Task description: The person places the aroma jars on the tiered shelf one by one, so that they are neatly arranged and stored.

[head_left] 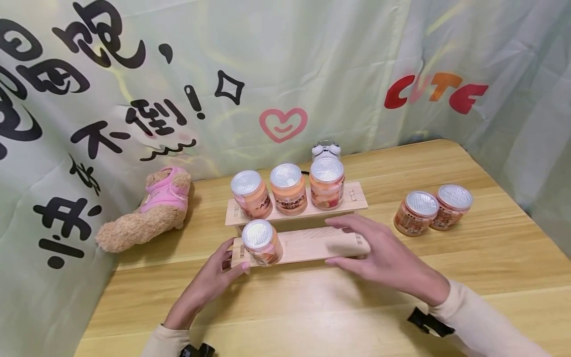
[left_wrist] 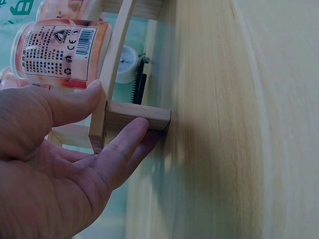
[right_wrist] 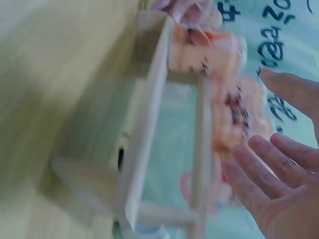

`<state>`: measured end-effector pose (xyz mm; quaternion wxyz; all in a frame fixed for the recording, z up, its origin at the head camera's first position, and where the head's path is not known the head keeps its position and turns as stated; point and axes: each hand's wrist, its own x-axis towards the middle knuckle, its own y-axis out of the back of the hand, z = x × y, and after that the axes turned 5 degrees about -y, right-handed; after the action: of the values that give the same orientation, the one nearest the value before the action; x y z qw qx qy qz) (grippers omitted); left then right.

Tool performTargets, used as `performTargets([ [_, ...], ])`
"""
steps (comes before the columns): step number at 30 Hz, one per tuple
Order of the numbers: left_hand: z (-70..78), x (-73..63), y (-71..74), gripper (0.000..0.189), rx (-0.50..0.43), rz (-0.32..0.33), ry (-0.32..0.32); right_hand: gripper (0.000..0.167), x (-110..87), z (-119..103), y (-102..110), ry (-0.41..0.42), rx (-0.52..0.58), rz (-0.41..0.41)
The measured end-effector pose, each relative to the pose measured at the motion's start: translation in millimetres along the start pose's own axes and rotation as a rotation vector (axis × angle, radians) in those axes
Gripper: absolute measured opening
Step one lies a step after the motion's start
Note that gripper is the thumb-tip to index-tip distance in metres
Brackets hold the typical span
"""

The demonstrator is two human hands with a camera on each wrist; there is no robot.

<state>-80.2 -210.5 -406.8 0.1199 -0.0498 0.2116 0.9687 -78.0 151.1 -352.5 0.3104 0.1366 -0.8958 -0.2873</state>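
A two-step wooden rack [head_left: 308, 245] stands on the table. My left hand [head_left: 213, 278] grips the left end of its lower step. In the left wrist view the thumb [left_wrist: 75, 103] is at the board's front edge and the fingers are around the end support. Near that end sits a peach-coloured jar [head_left: 269, 253] with a silver lid. Three similar jars, a left one [head_left: 255, 202], a middle one [head_left: 290, 196] and a right one [head_left: 327, 191], stand on the upper step. My right hand [head_left: 381, 250], fingers spread and holding nothing, is by the lower step's right end.
Two more jars, one [head_left: 412, 220] beside the other [head_left: 448, 213], stand on the table to the right. A small white clock [head_left: 326, 150] is behind the rack. At the left lies a brown plush toy [head_left: 153, 210] in pink clothing. A printed curtain [head_left: 339, 64] hangs behind the table.
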Motion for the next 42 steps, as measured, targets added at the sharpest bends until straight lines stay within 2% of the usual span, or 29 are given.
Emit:
performTargets([
  [8, -0.6, -0.3, 0.4, 0.079, 0.009, 0.005, -0.004, 0.065, -15.4, 10, 45, 0.025, -0.128, 0.162],
  [14, -0.6, -1.1, 0.7, 0.079, 0.02, 0.008, -0.001, 0.074, -26.8, 21, 74, -0.016, -0.185, 0.26],
  [18, -0.4, -1.5, 0.8, 0.079, 0.025, 0.009, -0.002, 0.088, -34.5, 27, 92, -0.116, -0.249, 0.287],
  [23, -0.3, -1.5, 0.7, 0.079, 0.022, 0.009, -0.007, 0.086, -44.7, 41, 110, -0.198, -0.273, 0.328],
  [25, -0.3, -1.5, 0.9, 0.078, 0.022, 0.01, -0.011, 0.083, -49.0, 50, 116, -0.224, -0.258, 0.34],
  [33, -0.6, -0.2, 0.5, 0.079, 0.023, 0.007, -0.012, 0.078, -69.1, 93, 131, -0.429, -0.173, 0.338],
  [36, -0.7, 0.0, 0.4, 0.078, 0.022, 0.007, -0.014, 0.076, -74.8, 106, 135, -0.487, -0.178, 0.325],
  [42, -0.7, 0.1, -0.3, 0.077, 0.006, 0.001, -0.018, 0.073, -83.7, 125, 136, -0.611, -0.104, 0.266],
])
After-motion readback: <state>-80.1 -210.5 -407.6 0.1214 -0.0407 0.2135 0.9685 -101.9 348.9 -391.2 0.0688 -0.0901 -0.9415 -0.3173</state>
